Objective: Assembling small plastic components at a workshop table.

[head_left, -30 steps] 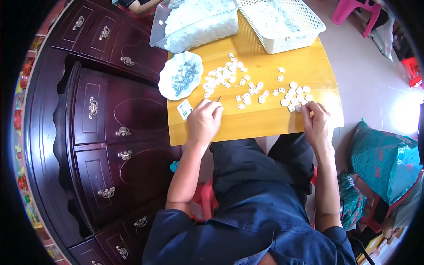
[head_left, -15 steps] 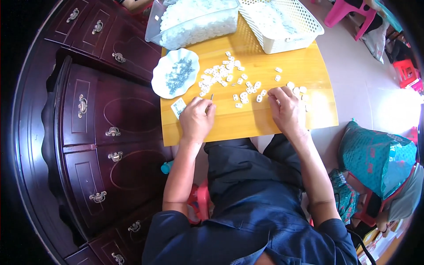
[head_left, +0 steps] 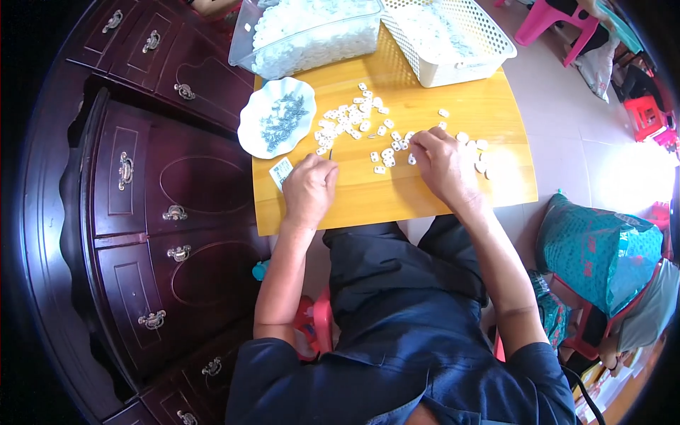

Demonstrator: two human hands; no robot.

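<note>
My left hand [head_left: 310, 185] is closed near the table's left front, with a thin metal pin [head_left: 331, 154] sticking up from its fingertips. It may be a screw or a nail. My right hand [head_left: 445, 164] is in a pinch above the right side of the scattered pieces; what lies between its fingers, if anything, is hidden. Small white two-holed plastic pieces [head_left: 347, 115] lie loose across the middle of the table. Round white pieces [head_left: 482, 144] sit just right of my right hand. Similar grey metal pins [head_left: 285, 120] fill the middle of a scalloped white dish [head_left: 256, 106].
A clear bin [head_left: 312, 57] heaped with white pieces and a cream perforated basket [head_left: 464, 73] stand at the back of the yellow wooden table [head_left: 368, 205]. A printed card [head_left: 281, 171] lies by the dish. Dark drawers [head_left: 127, 170] flank the left; a teal bag [head_left: 602, 244] is at right.
My right hand has shifted left, over the nearer white pieces. My left hand stays near the same spot with the pin. The whole view has slid slightly.
</note>
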